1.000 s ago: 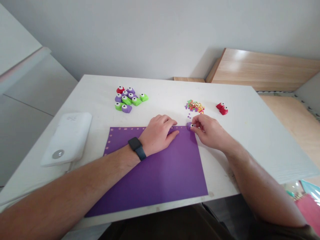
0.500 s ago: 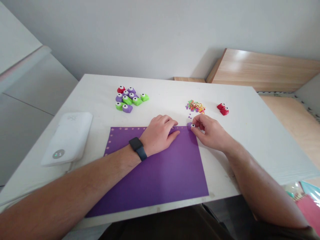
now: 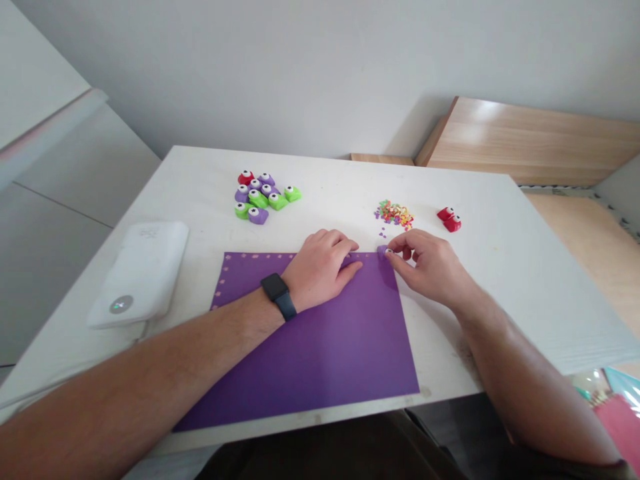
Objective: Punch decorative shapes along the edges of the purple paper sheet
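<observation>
1. Hardly anything has moved since a second ago. The purple punch (image 3: 385, 251) sits at the same far right corner of the purple sheet (image 3: 320, 347). The right hand's fingers (image 3: 407, 248) now cover a little more of it.
2. That corner lies at about 1 o'clock on the sheet, and the punch rests right at the paper's far edge.
3. Coming in from 5 o'clock, the right hand (image 3: 430, 267) keeps its forearm low across the worktop (image 3: 525, 280). Its knuckles are up, with thumb and fingers clamped on the punch.
4. Reaching in from 7 o'clock, the left hand (image 3: 323, 267) lies palm down on the sheet's far edge, at the punch's 9 o'clock. Its fingers are together and loosely curled, with the tips pressing the paper and gripping nothing. A dark watch (image 3: 277, 295) is on that wrist.
5. The sheet lies flat, with a row of small punched holes along its far and left edges.
6. At the punch's 12 o'clock, near it, is a small heap of coloured paper bits (image 3: 394, 213). At 2 o'clock two red punches (image 3: 450, 220) touch each other.
7. At 10 o'clock, well apart, a cluster of punches (image 3: 263, 193) in purple, green and red sits bunched together.
8. A white device (image 3: 137, 273) lies at the sheet's 9 o'clock, by the worktop's left edge.
</observation>
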`<state>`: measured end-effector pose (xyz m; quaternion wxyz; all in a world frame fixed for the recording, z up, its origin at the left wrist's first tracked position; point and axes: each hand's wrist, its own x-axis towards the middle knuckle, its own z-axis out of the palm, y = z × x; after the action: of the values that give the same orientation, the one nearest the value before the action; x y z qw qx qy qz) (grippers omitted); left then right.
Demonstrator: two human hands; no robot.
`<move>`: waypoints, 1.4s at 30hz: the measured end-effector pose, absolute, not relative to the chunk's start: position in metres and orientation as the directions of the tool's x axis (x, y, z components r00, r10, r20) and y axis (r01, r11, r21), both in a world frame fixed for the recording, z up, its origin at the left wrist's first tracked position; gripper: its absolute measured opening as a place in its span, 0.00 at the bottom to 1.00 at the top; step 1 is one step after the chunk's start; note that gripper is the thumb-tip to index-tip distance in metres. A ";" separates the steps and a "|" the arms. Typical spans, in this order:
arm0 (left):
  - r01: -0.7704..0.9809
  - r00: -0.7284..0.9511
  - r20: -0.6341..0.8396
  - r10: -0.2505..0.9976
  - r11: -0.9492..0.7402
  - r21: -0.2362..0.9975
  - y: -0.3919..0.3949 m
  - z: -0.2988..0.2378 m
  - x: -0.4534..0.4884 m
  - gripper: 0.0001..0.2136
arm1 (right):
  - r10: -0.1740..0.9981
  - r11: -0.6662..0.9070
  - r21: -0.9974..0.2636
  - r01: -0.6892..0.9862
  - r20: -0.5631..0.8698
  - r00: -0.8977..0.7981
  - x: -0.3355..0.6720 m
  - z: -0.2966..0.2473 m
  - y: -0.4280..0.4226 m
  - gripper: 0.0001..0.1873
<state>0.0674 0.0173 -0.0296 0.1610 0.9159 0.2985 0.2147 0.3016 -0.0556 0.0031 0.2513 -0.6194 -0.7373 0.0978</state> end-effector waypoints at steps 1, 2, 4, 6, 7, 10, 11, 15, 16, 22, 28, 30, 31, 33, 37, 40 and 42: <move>0.478 0.729 0.298 0.617 -0.769 0.423 0.017 -0.029 0.067 0.12 | 0.963 0.212 -0.456 0.864 0.248 -0.106 0.302 0.003 -0.056 0.02; 0.479 0.728 0.297 0.618 -0.769 0.423 0.017 -0.029 0.067 0.12 | 0.963 0.214 -0.456 0.864 0.247 -0.108 0.302 0.004 -0.056 0.02; 0.480 0.728 0.297 0.618 -0.769 0.422 0.017 -0.029 0.067 0.12 | 0.962 0.223 -0.454 0.863 0.243 -0.121 0.303 0.004 -0.056 0.02; 0.479 0.728 0.298 0.617 -0.769 0.423 0.017 -0.029 0.067 0.12 | 0.960 0.240 -0.450 0.860 0.242 -0.141 0.303 0.005 -0.057 0.03; 0.478 0.729 0.299 0.617 -0.770 0.423 0.017 -0.029 0.067 0.12 | 0.958 0.251 -0.448 0.858 0.242 -0.155 0.303 0.005 -0.056 0.03; 0.479 0.730 0.297 0.616 -0.770 0.421 0.018 -0.029 0.067 0.12 | 0.954 0.267 -0.441 0.857 0.250 -0.169 0.302 0.004 -0.055 0.03; 0.480 0.730 0.295 0.616 -0.770 0.420 0.018 -0.029 0.067 0.12 | 0.954 0.263 -0.441 0.858 0.254 -0.162 0.302 0.004 -0.055 0.03; 0.485 0.730 0.289 0.619 -0.768 0.419 0.017 -0.029 0.067 0.12 | 0.955 0.253 -0.447 0.858 0.258 -0.147 0.301 0.001 -0.053 0.02; 0.486 0.730 0.287 0.620 -0.767 0.419 0.017 -0.029 0.068 0.12 | 0.954 0.257 -0.446 0.857 0.258 -0.152 0.301 0.001 -0.054 0.02; 0.485 0.730 0.293 0.617 -0.770 0.415 0.018 -0.029 0.068 0.12 | 0.954 0.282 -0.419 0.863 0.218 -0.206 0.304 -0.001 -0.055 0.14; 0.482 0.732 0.291 0.616 -0.770 0.418 0.018 -0.030 0.068 0.12 | 0.956 0.263 -0.396 0.880 0.230 -0.183 0.307 -0.002 -0.053 0.14; 0.482 0.733 0.289 0.615 -0.770 0.417 0.018 -0.030 0.068 0.12 | 0.952 0.259 -0.380 0.888 0.259 -0.167 0.307 -0.002 -0.053 0.13; 0.483 0.734 0.288 0.615 -0.771 0.416 0.018 -0.030 0.068 0.12 | 0.949 0.256 -0.373 0.892 0.274 -0.158 0.307 -0.002 -0.053 0.13; 0.483 0.735 0.287 0.614 -0.772 0.413 0.018 -0.029 0.068 0.13 | 0.945 0.243 -0.360 0.901 0.298 -0.135 0.308 -0.002 -0.053 0.13; 0.476 0.738 0.291 0.609 -0.775 0.415 0.018 -0.029 0.068 0.12 | 0.950 0.191 -0.356 0.915 0.302 -0.081 0.310 -0.003 -0.052 0.14; 0.468 0.737 0.299 0.607 -0.776 0.423 0.019 -0.030 0.067 0.11 | 0.959 0.144 -0.371 0.917 0.280 -0.037 0.311 -0.002 -0.050 0.14; 0.466 0.735 0.302 0.608 -0.775 0.427 0.019 -0.030 0.067 0.11 | 0.963 0.111 -0.393 0.913 0.271 -0.001 0.312 -0.002 -0.049 0.14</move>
<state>0.0672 0.0185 -0.0301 0.1637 0.9168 0.2929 0.2168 0.3120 -0.0493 -0.0022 0.2406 -0.6646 -0.7055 0.0518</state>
